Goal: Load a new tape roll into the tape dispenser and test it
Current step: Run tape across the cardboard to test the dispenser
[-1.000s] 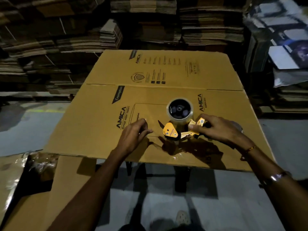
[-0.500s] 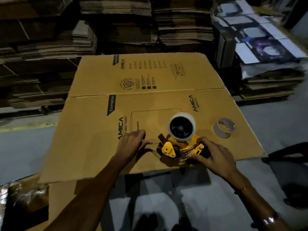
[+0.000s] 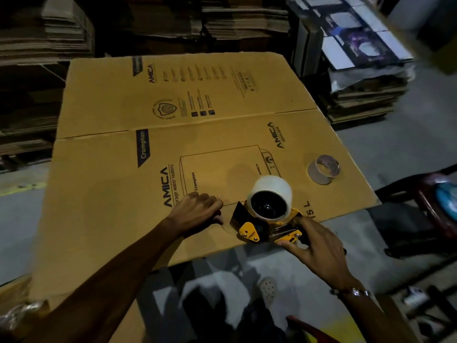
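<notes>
A yellow and black tape dispenser [image 3: 257,230] lies near the front edge of a flattened cardboard box [image 3: 138,194]. A white tape roll [image 3: 274,186] sits on its spool, hub facing me. My right hand [image 3: 314,246] grips the dispenser's handle end at its right. My left hand [image 3: 197,210] rests curled on the cardboard just left of the dispenser's black flap, fingertips pressed down; whether it pinches the tape end I cannot tell. An empty cardboard tape core [image 3: 323,169] lies on the cardboard to the right, apart from both hands.
Stacks of flattened cartons [image 3: 247,18] fill the back. A pile of printed boxes [image 3: 361,70] stands at the right. A dark red chair [image 3: 435,201] sits close to the cardboard's right corner. Grey floor [image 3: 385,147] shows around it, and my sandalled foot [image 3: 268,289] below.
The dispenser has been drawn back toward the cardboard's front edge with my right hand on it. My left hand stayed pressed on the cardboard. The view swung right, revealing the empty core.
</notes>
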A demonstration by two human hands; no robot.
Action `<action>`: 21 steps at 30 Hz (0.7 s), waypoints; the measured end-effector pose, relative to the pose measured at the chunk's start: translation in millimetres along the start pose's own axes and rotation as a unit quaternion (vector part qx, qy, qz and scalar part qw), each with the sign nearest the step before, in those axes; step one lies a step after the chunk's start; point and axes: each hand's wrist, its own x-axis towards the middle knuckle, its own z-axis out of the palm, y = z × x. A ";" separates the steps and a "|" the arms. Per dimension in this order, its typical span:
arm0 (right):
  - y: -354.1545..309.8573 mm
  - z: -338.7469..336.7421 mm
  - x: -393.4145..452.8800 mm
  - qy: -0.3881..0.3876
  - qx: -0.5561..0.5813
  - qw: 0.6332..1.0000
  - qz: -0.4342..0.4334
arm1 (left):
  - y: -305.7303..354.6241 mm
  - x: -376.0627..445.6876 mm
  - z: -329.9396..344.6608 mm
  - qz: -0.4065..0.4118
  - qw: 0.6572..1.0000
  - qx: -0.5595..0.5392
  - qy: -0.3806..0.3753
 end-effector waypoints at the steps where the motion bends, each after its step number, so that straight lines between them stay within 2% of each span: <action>1: 0.0 1.1 -2.1 0.000 0.003 1.000 0.005 | -0.4 -0.9 1.5 0.007 1.000 -0.003 -0.004; 5: -4.2 4.8 -7.1 -0.002 -0.025 1.000 -0.008 | -3.1 -5.5 5.2 0.040 0.999 -0.013 -0.028; 9: -11.8 5.6 -6.5 -0.002 -0.110 0.993 -0.052 | -7.3 -4.1 -0.3 0.073 0.996 -0.043 -0.023; 12: -16.3 5.4 -5.1 -0.009 -0.154 0.985 -0.073 | -11.8 -3.6 -2.8 0.084 0.993 -0.065 -0.050; 17: -25.2 8.9 -5.3 -0.023 -0.180 0.981 -0.073 | -17.4 -7.5 -7.8 0.021 0.981 -0.095 -0.166; 21: -28.3 12.7 -6.2 -0.028 -0.179 0.980 -0.079 | -19.0 -14.2 -14.9 0.006 0.980 -0.100 -0.171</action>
